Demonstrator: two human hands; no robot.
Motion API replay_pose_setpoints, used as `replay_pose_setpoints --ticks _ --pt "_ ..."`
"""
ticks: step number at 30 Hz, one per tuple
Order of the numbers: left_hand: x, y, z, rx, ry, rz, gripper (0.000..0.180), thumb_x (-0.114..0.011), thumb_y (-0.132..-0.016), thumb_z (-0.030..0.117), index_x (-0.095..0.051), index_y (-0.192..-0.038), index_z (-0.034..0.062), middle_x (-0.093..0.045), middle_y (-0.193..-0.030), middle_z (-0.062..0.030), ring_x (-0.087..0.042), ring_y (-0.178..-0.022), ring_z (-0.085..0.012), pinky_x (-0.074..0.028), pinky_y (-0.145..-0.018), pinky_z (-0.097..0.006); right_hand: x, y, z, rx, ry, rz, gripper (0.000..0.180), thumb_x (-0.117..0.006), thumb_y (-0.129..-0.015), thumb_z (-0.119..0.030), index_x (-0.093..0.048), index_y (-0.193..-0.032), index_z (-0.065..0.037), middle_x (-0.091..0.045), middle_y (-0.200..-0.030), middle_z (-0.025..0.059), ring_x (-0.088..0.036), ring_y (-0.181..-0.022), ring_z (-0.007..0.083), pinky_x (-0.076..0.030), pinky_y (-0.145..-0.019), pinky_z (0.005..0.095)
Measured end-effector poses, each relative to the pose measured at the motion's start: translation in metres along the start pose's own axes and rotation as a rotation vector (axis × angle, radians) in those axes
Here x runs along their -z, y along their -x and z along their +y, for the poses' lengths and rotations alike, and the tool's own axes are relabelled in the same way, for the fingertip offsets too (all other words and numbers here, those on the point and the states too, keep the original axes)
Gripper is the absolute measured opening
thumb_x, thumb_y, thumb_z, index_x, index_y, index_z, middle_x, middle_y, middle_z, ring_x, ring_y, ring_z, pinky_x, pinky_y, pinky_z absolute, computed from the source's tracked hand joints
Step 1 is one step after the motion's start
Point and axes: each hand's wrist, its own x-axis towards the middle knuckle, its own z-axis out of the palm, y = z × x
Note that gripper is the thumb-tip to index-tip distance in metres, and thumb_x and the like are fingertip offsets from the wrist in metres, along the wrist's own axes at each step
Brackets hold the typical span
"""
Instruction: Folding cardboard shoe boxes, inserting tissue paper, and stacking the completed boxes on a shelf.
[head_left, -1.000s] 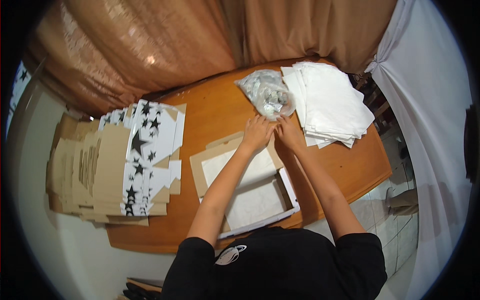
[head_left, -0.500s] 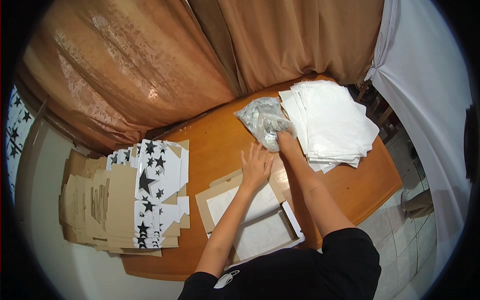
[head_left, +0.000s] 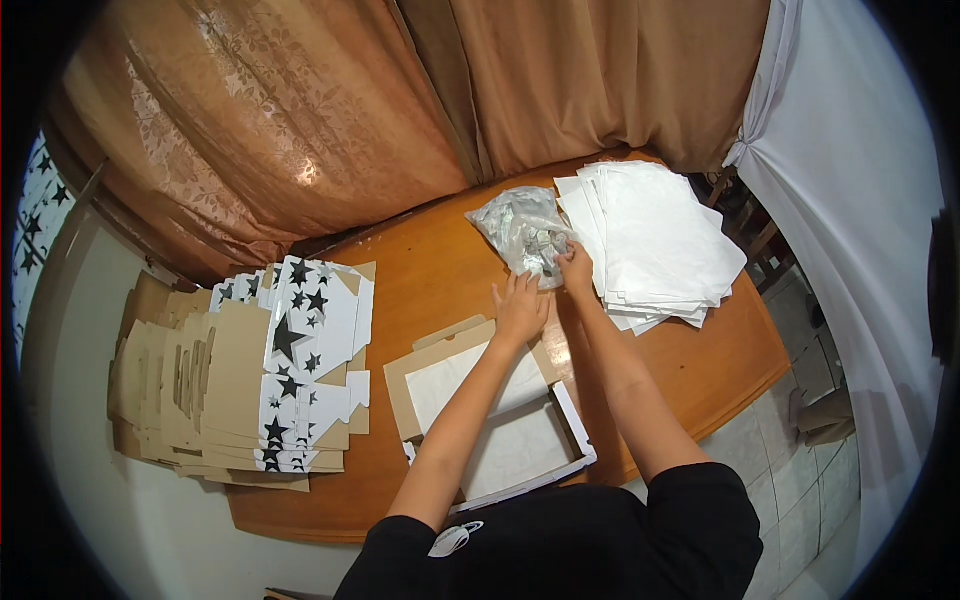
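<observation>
A clear plastic bag with small silvery pieces inside lies toward the far side of the table. My right hand is at the bag's right edge, its fingers closed in a pinch; what they grip is too small to make out. With fingers stretched out, my left hand reaches the near edge of the bag. Below my hands sits an open cardboard box, white outside and brown on the lid flap, with white paper lining it. My left forearm crosses over the box and hides part of it.
At the left, flattened cardboard boxes are stacked, some white with black stars. A pile of white paper sheets lies right of the bag. Brown curtains hang behind the wooden table; a white cloth hangs at the right.
My right hand has drawn back from inside the bag to its right edge, fingers now pinched. My left hand has moved forward to the bag's near edge. The view has shifted slightly.
</observation>
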Motion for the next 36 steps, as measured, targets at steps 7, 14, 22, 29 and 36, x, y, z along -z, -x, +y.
replay_pose_setpoints --ticks 7,14,22,29,36 --pt "0.024 0.000 -0.018 0.058 0.343 0.342 0.038 -0.058 -0.084 0.020 -0.053 -0.116 -0.0001 -0.060 -0.107 -0.0144 -0.058 -0.098 -0.0247 -0.044 -0.084 -0.039 0.037 0.072 -0.075 -0.006 -0.524 -0.371 0.020 -0.060 -0.082 -0.004 -0.058 -0.101 0.003 -0.062 -0.080 0.0049 -0.058 -0.069 0.0101 -0.047 -0.063 0.0212" --pt "0.113 0.091 0.000 0.170 0.883 0.095 0.016 -0.066 -0.078 0.007 -0.065 -0.091 -0.0030 -0.066 -0.079 -0.0060 -0.061 -0.071 -0.0092 -0.048 -0.066 -0.022 0.062 0.159 -0.137 0.030 -0.598 -0.518 0.021 -0.061 -0.083 -0.004 -0.054 -0.101 0.003 -0.061 -0.086 0.0056 -0.059 -0.079 0.0113 -0.047 -0.072 0.0233" --pt "0.143 0.199 -0.005 0.353 0.885 0.266 0.021 -0.067 -0.077 0.007 -0.063 -0.095 -0.0021 -0.065 -0.083 -0.0057 -0.058 -0.070 -0.0095 -0.047 -0.068 -0.023 0.070 0.229 -0.179 0.099 -0.504 -0.812 0.024 -0.061 -0.083 -0.005 -0.052 -0.105 0.000 -0.061 -0.089 0.0079 -0.060 -0.082 0.0132 -0.049 -0.072 0.0252" --pt "0.129 0.259 -0.037 0.321 0.418 0.241 0.045 -0.070 -0.074 0.016 -0.054 -0.113 0.0008 -0.055 -0.110 -0.0133 -0.055 -0.094 -0.0233 -0.046 -0.078 -0.033 0.089 0.233 -0.139 0.030 -0.319 -0.689 0.024 -0.059 -0.085 -0.010 -0.054 -0.108 -0.003 -0.057 -0.101 0.0069 -0.057 -0.086 0.0122 -0.046 -0.073 0.0239" --pt "0.121 0.257 -0.068 0.726 1.091 0.375 0.061 -0.057 -0.086 0.017 -0.025 -0.133 -0.0063 -0.034 -0.133 -0.0255 -0.042 -0.119 -0.0247 -0.034 -0.098 -0.031 0.108 0.210 -0.104 -0.170 -0.324 -0.512 0.034 -0.057 -0.087 -0.016 -0.048 -0.115 0.001 -0.056 -0.101 0.0096 -0.053 -0.088 0.0128 -0.045 -0.075 0.0239"
